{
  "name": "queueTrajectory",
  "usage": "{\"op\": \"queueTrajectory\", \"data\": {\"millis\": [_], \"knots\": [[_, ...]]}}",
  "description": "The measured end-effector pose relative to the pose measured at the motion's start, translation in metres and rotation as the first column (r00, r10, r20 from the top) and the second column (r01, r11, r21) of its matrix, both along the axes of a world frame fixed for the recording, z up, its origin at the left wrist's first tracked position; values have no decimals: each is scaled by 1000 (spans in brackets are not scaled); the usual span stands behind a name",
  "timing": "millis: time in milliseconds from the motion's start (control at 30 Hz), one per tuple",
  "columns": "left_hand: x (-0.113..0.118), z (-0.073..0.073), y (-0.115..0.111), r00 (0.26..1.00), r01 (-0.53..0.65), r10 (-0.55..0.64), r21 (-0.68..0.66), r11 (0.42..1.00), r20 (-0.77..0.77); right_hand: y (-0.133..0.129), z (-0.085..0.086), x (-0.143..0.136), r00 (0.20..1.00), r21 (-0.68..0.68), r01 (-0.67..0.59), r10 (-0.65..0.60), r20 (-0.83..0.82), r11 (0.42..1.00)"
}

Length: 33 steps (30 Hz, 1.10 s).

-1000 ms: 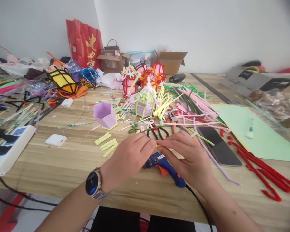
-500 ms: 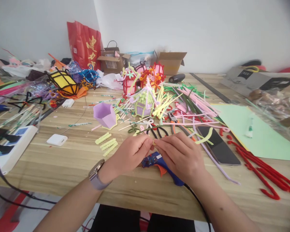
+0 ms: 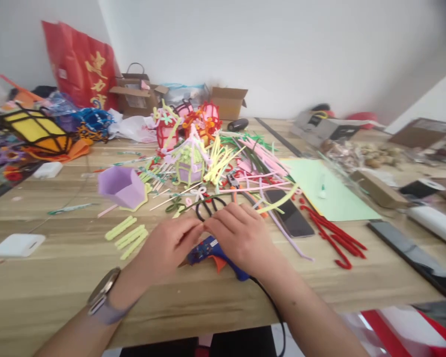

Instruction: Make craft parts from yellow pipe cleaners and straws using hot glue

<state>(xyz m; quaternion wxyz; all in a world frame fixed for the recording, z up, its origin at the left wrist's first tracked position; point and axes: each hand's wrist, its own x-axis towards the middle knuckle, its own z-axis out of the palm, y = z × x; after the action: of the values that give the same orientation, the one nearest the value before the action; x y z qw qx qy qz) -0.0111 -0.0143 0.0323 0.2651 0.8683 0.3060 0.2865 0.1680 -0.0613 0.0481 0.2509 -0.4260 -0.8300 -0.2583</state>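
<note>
My left hand, with a watch on its wrist, and my right hand meet at the fingertips above the table. Both are closed in a pinch. A pale yellow-green pipe cleaner sticks out to the right from behind my right hand; its part between the fingers is hidden. Under the hands lies a blue glue gun with an orange trigger. Several twisted yellow-green strips rest left of my left hand. Farther back are an open purple hexagonal cup and a small purple and green lantern.
Black-handled scissors and a phone lie just beyond the hands. Red pipe cleaners and a light green sheet are to the right. Pink pipe cleaners and finished lanterns fill the back. The gun's black cord hangs over the front edge.
The view has swung to the right, so things on the table appear farther left. My hands stay together; the pipe cleaner's free end has straightened and points up to the right.
</note>
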Motion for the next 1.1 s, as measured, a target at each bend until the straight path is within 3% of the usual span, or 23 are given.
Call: {"op": "queueTrajectory", "data": {"millis": [67, 167, 233, 300, 333, 400, 467, 500, 533, 633, 833, 1100], "knots": [[0, -1, 3, 996, -52, 64, -184, 981, 60, -3, 6, -3, 1000, 65, -14, 13, 10, 998], [0, -5, 9, 966, -154, 224, -407, 900, 130, -13, 14, 6, 995, 161, 29, -13, -101, 986], [0, -7, 13, 929, -185, 312, -481, 857, 198, -22, 14, 27, 946, 170, 182, -126, -299, 968], [1, -8, 15, 893, -191, 371, -533, 825, 255, -28, 7, 61, 800, 45, 464, -396, -450, 885], [2, -8, 15, 878, -187, 392, -557, 809, 275, -29, 0, 80, 701, -93, 583, -558, -443, 807], [4, -6, 14, 860, -170, 416, -601, 781, 297, -29, -15, 117, 475, -405, 739, -843, -254, 538], [6, -5, 13, 844, -154, 435, -635, 757, 314, -27, -30, 147, 348, -641, 715, -937, -17, 277], [7, -4, 13, 837, -151, 445, -649, 746, 317, -25, -37, 157, 319, -708, 682, -946, 58, 187], [7, -4, 13, 832, -151, 456, -661, 735, 317, -23, -42, 164, 307, -727, 669, -949, 77, 157], [7, -6, 14, 821, -162, 478, -677, 718, 311, -17, -53, 171, 314, -751, 642, -947, 71, 157], [7, -9, 14, 851, -137, 426, -652, 745, 307, -6, -62, 175, 275, -772, 619, -960, 40, 146], [7, -6, 11, 865, -118, 402, -655, 746, 302, 0, -74, 189, 288, -736, 650, -958, 10, 188]]}}
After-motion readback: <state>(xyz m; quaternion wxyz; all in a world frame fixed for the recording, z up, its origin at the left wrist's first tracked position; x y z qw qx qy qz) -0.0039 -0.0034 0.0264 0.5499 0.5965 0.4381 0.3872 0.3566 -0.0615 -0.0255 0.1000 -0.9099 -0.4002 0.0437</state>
